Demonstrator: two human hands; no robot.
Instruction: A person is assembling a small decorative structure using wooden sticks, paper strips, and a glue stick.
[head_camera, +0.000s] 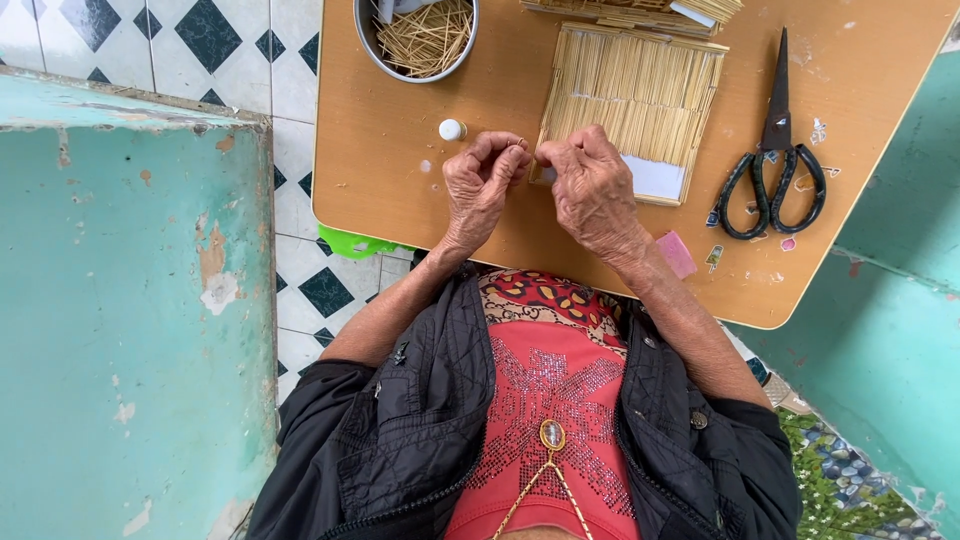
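My left hand (482, 182) and my right hand (592, 190) meet over the near part of a wooden table (390, 160), fingertips pinched together on something thin and small that I cannot make out, perhaps a stick. Just beyond my right hand lies a flat panel of thin sticks (640, 95) glued side by side, with a white backing showing at its near corner. A small white cap (452, 129) rests on the table beside my left hand.
A metal bowl (420, 35) of loose thin sticks stands at the far edge. Black scissors (775, 165) lie at the right. Another stick panel (640, 12) is at the top. A pink scrap (677, 253) sits near the front edge. A teal wall (130, 320) is left.
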